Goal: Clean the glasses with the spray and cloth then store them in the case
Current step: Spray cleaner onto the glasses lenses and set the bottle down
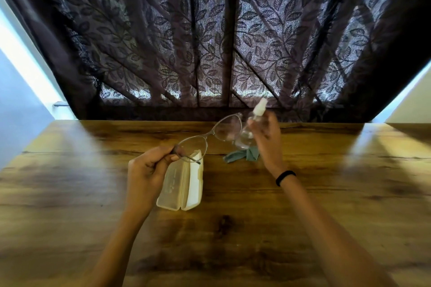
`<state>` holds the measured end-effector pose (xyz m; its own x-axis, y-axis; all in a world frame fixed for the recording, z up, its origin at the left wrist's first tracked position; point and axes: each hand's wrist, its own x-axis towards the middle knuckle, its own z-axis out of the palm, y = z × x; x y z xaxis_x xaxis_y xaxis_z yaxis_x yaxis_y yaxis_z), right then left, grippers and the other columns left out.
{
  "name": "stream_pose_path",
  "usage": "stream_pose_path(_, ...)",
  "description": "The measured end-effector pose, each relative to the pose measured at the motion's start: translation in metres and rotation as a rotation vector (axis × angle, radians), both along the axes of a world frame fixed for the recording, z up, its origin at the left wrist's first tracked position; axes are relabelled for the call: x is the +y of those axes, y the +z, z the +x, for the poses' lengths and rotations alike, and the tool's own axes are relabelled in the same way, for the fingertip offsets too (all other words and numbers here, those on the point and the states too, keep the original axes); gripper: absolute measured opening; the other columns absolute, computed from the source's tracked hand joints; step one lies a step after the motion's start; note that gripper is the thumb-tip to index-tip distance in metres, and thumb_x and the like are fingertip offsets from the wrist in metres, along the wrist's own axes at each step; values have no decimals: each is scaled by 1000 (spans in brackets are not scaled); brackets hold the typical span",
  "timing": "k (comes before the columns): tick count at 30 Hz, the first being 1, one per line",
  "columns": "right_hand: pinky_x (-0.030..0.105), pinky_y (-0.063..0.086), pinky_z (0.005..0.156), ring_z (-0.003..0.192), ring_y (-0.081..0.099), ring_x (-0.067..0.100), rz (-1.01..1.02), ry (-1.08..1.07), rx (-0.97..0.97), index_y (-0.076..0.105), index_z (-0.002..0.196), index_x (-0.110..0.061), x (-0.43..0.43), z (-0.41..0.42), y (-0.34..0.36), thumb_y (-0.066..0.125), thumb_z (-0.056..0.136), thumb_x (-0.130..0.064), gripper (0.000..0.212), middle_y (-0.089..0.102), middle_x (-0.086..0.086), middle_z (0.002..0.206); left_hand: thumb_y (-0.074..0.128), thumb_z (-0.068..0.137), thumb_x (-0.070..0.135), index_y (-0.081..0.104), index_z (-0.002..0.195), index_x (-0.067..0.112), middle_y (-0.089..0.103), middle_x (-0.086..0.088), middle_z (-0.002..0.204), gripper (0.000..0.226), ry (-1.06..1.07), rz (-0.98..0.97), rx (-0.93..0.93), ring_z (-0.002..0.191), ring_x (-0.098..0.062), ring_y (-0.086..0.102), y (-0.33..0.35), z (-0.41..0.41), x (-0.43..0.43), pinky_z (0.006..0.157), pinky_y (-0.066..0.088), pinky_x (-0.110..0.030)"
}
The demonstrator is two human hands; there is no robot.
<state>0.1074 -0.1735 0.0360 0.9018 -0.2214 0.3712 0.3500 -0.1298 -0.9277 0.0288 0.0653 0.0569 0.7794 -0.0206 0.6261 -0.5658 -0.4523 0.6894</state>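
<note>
Right now the person's left hand (145, 170) pinches the glasses (210, 134) by the near temple corner, fingers curled tight on the frame. It holds them above the table (326, 182) with the lenses running off toward two o'clock. The right hand (265, 140) is wrapped round a small clear spray bottle (257, 110), white top uppermost, just at the far lens; whether a finger sits on the pump cannot be told. The step in hand looks to be the spraying. To do it well, the nozzle would best face the lens squarely and stand a little off, so the mist spreads over the glass rather than pooling. The left grip should stay on the frame and off the lenses, and both lenses need wetting. The crumpled green cloth (242, 155) lies on the table beneath the right hand, at about two o'clock from the case (184, 184), handy for wiping. The cream case lies open under the glasses at the table's middle, so stray spray could land inside it. A black band (285, 178) circles the right wrist. A dark leaf-patterned curtain (210, 30) hangs at twelve o'clock, dimming the light, which may make smears hard to see.
</note>
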Motion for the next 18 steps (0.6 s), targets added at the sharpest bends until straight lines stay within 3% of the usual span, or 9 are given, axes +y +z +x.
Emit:
stream_pose_path(1, 20, 50, 75, 87, 58, 14, 37, -44, -45, 44, 115, -5, -6, -4, 7, 52, 91, -8, 26, 57, 6, 102, 55, 81, -11, 63, 94, 21, 63, 40, 88, 35, -11, 9, -7, 84, 9, 62, 1, 1, -4, 71, 46, -4)
stream_pose_path(3, 41, 50, 82, 89, 54, 34, 56, -142, -114, 42, 109, -13, -18, -14, 21, 46, 93, -7, 17, 51, 24, 107, 57, 80, -9, 63, 94, 22, 64, 38, 86, 34, -22, 20, -9, 83, 7, 63, 2, 5, -11, 73, 48, -7)
stream_pose_path(5, 52, 48, 71, 79, 52, 41, 29, -188, -188, 38, 105, -24, -29, -28, 33, 44, 94, -12, 18, 50, 24, 103, 59, 79, -8, 65, 92, 21, 67, 31, 81, 33, -32, 15, -2, 81, 6, 64, 2, 9, -19, 73, 50, -9)
stream_pose_path(8, 38, 46, 51, 60, 51, 18, -94, -186, -267, 32, 125, -20, -38, -53, 37, 44, 91, -22, 36, 58, -11, 87, 59, 79, -7, 66, 94, 14, 68, 9, 85, 27, -57, 4, 27, 81, 11, 62, 2, 16, -35, 73, 47, -5)
stream_pose_path(9, 30, 47, 49, 58, 52, 6, -187, -195, -284, 28, 132, -16, -37, -60, 36, 46, 91, -25, 46, 60, -20, 88, 59, 79, -8, 67, 95, 11, 68, 6, 84, 26, -70, 9, 32, 81, 13, 61, 1, 18, -40, 73, 46, -3)
stream_pose_path(11, 18, 49, 51, 67, 57, -1, -361, -150, -320, 21, 140, -15, -33, -73, 32, 47, 89, -30, 59, 50, -42, 107, 60, 78, -10, 68, 95, 9, 65, 10, 83, 26, -85, 36, 30, 80, 17, 59, 1, 22, -49, 71, 43, 0)
stream_pose_path(13, 28, 55, 55, 75, 60, 10, -453, -58, -285, 19, 141, -28, -27, -85, 26, 47, 88, -36, 60, 40, -45, 117, 61, 77, -11, 68, 96, 8, 63, 15, 85, 28, -90, 76, 19, 81, 20, 57, 1, 26, -57, 71, 42, 2)
stream_pose_path(15, 39, 52, 51, 67, 58, 21, -509, 2, -206, 17, 139, -42, -21, -93, 19, 47, 88, -42, 59, 45, -40, 113, 62, 76, -12, 67, 98, 6, 63, 11, 87, 30, -95, 113, -4, 85, 20, 55, 1, 29, -63, 72, 41, 2)
stream_pose_path(18, 32, 50, 50, 59, 53, 16, -572, 39, -193, 15, 139, -46, -13, -97, 13, 50, 90, -39, 60, 49, -29, 102, 61, 76, -13, 68, 98, 1, 64, 4, 90, 27, -99, 133, -1, 91, 12, 54, 0, 32, -68, 74, 41, 2)
